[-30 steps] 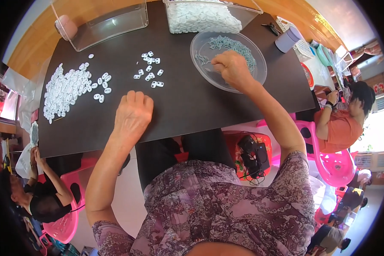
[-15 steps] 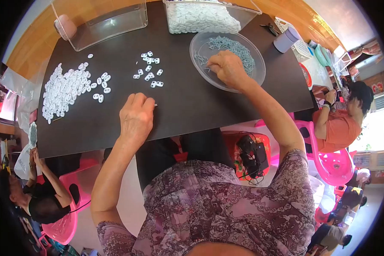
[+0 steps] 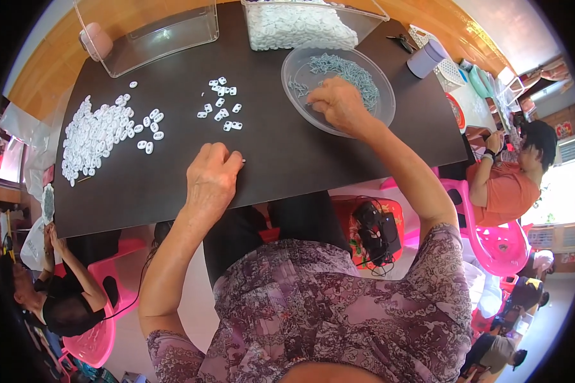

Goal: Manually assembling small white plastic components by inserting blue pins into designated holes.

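Note:
My left hand (image 3: 212, 171) is closed over the dark table near its front edge. The tip of a small white plastic piece (image 3: 243, 160) pokes out at its fingertips. My right hand (image 3: 340, 102) reaches into a round clear bowl (image 3: 387, 118) of thin grey-green screws (image 3: 348, 69). Its fingers are pinched together at the left part of the bowl, and what they hold, if anything, is hidden. Beyond my left hand lie several white two-holed pieces (image 3: 220, 102). Further left spreads a large heap of white oval pieces (image 3: 99, 134), with a few loose ones beside it.
At the back stand an empty clear bin (image 3: 163, 59) and a clear bin of white pieces (image 3: 300, 29). A lilac cup (image 3: 426, 60) and scissors (image 3: 402, 43) lie at the right back. Other people sit on pink chairs at both sides.
My left hand has shifted slightly to the right with the white piece. My right hand stays in the bowl, its fingers a little lower and curled in.

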`<action>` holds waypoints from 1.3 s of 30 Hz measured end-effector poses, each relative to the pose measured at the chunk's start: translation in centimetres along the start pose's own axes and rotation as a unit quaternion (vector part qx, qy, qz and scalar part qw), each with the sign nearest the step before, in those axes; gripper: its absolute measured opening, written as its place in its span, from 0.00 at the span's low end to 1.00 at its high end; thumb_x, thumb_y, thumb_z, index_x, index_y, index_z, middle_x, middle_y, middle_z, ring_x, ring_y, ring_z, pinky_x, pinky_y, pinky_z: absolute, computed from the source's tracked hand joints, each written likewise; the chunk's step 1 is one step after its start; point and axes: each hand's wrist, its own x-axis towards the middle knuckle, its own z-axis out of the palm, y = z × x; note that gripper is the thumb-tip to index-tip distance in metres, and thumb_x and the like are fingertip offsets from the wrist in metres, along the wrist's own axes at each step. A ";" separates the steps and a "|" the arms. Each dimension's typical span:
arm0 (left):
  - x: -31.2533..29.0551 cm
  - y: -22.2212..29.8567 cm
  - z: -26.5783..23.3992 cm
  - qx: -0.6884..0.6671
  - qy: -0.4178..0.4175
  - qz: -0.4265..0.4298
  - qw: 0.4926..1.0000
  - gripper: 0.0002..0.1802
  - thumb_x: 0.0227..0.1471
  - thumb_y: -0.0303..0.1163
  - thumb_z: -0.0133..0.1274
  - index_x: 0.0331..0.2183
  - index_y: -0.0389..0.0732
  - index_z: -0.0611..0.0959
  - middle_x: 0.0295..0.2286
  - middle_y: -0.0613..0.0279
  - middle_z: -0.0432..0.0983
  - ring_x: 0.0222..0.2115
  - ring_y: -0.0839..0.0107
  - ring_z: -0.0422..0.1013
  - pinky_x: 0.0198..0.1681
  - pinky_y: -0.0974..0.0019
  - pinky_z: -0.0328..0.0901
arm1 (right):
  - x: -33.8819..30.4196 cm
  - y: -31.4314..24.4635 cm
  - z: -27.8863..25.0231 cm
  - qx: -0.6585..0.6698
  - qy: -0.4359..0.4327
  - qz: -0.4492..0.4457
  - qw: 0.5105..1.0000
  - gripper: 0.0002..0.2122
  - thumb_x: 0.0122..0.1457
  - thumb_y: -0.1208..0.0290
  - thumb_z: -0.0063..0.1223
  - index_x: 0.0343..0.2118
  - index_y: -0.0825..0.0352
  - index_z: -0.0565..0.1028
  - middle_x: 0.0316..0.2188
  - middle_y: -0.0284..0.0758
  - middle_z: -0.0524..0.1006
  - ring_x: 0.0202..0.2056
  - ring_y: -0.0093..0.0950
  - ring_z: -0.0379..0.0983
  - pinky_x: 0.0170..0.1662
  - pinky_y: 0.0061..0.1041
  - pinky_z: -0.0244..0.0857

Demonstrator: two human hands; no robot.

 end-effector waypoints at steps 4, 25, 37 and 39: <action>0.2 0.5 0.3 0.020 0.007 0.019 1.000 0.09 0.31 0.21 0.54 0.24 0.36 0.78 0.22 0.60 0.64 0.23 0.65 0.64 0.24 0.65 0.63 | 0.1 0.2 0.4 -0.019 0.048 -0.001 0.999 0.06 0.43 0.75 0.55 0.27 0.61 0.77 0.22 0.39 0.71 0.30 0.39 0.68 0.32 0.37 0.62; -0.7 0.9 -0.9 -0.365 0.029 -0.284 0.886 0.05 0.46 0.26 0.56 0.28 0.34 0.80 0.22 0.63 0.74 0.23 0.76 0.69 0.26 0.71 0.63 | 0.7 0.0 1.1 -0.047 -0.032 -0.064 0.996 0.03 0.45 0.77 0.53 0.24 0.64 0.72 0.25 0.36 0.69 0.33 0.36 0.66 0.35 0.33 0.60; -0.2 2.1 -1.3 -0.528 0.087 -0.415 0.736 0.08 0.49 0.30 0.56 0.30 0.34 0.81 0.22 0.66 0.75 0.21 0.82 0.68 0.23 0.80 0.61 | 1.2 -5.6 -3.1 0.207 0.023 0.114 0.971 0.05 0.49 0.79 0.52 0.31 0.67 0.73 0.24 0.33 0.72 0.26 0.23 0.66 0.32 0.21 0.61; 0.3 2.8 -1.5 -0.528 0.098 -0.418 0.733 0.08 0.49 0.29 0.55 0.30 0.34 0.81 0.22 0.65 0.75 0.21 0.81 0.68 0.23 0.80 0.62 | 0.9 -8.9 -3.2 0.267 0.011 0.110 0.957 0.05 0.50 0.78 0.52 0.31 0.67 0.74 0.24 0.32 0.72 0.26 0.20 0.65 0.31 0.18 0.60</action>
